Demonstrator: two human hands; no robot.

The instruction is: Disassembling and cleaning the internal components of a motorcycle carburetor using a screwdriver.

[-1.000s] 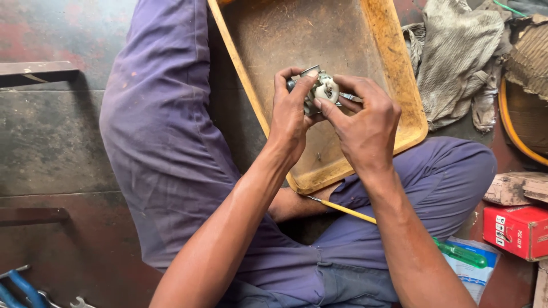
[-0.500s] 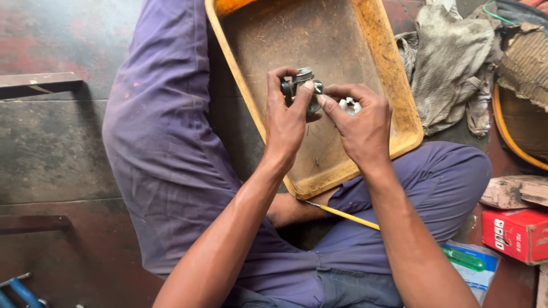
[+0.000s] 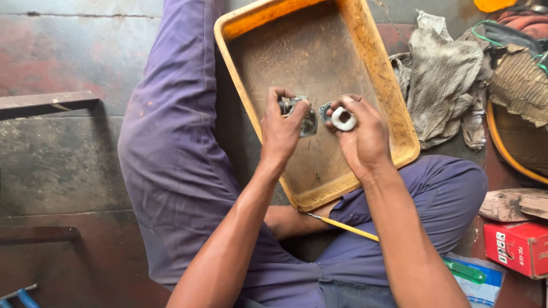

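Stained dark metal floor [image 3: 57,165] with reddish patches; grey rags [image 3: 445,80] heaped at right, red carton [image 3: 516,246], worn wood block [image 3: 514,204], yellow hose [image 3: 508,154].

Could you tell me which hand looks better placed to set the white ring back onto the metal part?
Probably the right hand: it already pinches the white ring, right beside the metal part gripped by the left hand over the yellow tray.
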